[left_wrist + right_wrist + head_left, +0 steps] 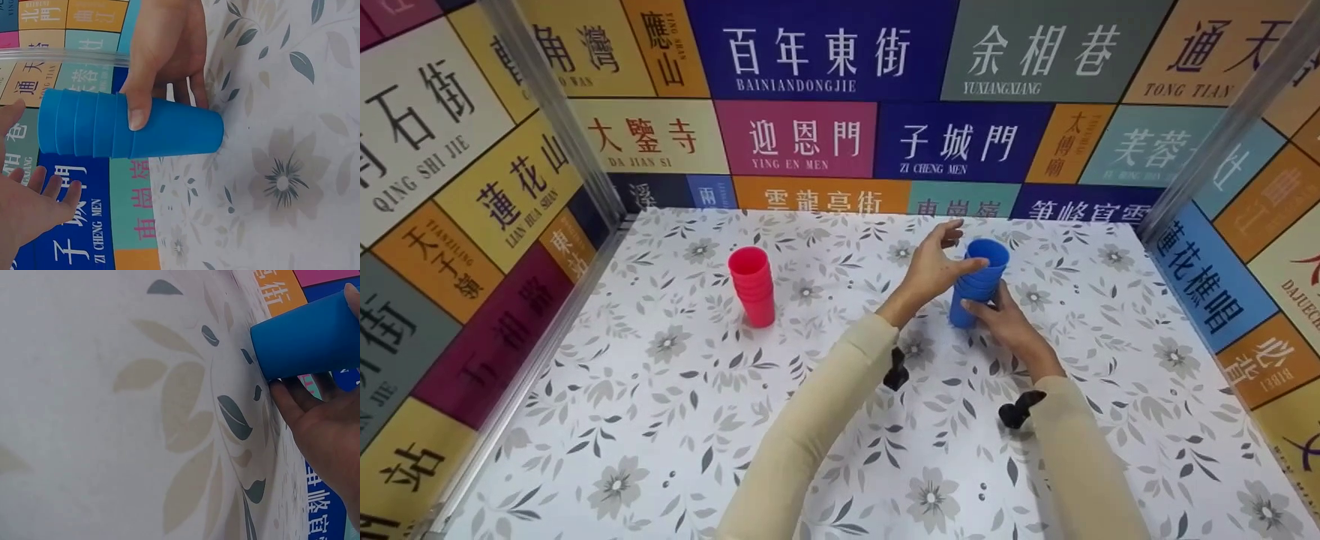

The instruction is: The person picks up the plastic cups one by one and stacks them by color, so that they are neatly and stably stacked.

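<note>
A stack of several nested blue cups [976, 289] stands mouth up toward the right of the table. My right hand [1006, 321] grips it low down, the thumb lying across the wall of the bottom cup [180, 128] and the fingers behind it. Up at the rims, my left hand [936, 264] is spread beside the stack, its thumb overlapping the top cup in the head view. The left wrist view shows these left fingers [53, 185] loosely bent, apart from the cups. In the right wrist view, the blue base [304, 343] is close to the tabletop.
Left of the blue stack stands a stack of nested red cups [754, 289], mouth up. A white tablecloth [660, 420] with grey flowers covers the table. Panels of coloured signs [802, 139] rise behind and at both sides, with clear corner strips [577, 112].
</note>
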`<move>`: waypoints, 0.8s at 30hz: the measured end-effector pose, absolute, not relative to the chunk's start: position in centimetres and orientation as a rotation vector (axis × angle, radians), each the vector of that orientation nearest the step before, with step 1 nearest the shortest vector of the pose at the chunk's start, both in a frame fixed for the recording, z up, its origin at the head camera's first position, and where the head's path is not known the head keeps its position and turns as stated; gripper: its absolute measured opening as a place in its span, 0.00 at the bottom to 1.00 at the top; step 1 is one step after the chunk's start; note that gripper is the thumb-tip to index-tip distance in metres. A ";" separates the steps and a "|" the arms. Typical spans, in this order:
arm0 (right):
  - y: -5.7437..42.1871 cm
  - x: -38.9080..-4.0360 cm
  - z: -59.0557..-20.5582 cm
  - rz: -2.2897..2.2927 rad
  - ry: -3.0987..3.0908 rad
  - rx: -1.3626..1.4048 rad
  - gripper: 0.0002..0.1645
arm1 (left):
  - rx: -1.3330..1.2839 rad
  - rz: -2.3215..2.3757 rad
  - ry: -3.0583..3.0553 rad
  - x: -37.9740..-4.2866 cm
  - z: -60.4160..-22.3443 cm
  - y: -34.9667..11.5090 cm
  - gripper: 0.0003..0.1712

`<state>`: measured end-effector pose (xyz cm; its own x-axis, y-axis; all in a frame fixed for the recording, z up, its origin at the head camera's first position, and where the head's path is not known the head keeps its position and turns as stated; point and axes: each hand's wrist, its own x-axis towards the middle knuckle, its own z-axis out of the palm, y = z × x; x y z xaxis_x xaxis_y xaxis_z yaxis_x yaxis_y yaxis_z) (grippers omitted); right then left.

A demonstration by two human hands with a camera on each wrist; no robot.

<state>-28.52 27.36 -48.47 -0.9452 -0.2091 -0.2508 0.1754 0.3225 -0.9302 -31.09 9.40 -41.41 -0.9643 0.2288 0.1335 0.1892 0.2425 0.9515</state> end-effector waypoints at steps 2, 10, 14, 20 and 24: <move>27.3 -28.4 -48.0 -1.642 2.275 -0.022 0.61 | 0.418 1.872 2.450 -31.2 -41.6 8.9 0.44; 27.4 -28.6 -48.4 -1.579 2.304 0.061 0.62 | 0.375 1.870 2.459 -31.9 -42.9 5.8 0.43; 27.9 -29.3 -49.9 -1.584 2.338 0.049 0.62 | 0.350 1.839 2.497 -32.3 -42.9 3.6 0.40; 28.6 -29.6 -49.9 -1.597 2.369 -0.057 0.62 | 0.374 1.687 2.618 -33.0 -42.0 0.3 0.39; 30.0 -29.3 -47.5 -1.512 2.410 -0.156 0.57 | 0.370 1.526 2.732 -33.5 -41.0 -1.5 0.40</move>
<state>-29.34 30.03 -47.51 -0.9518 -0.2435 -0.1863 0.0618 0.4429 -0.8944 -33.50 -1.50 -41.05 -0.9723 0.1993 0.1218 0.2082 0.5035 0.8386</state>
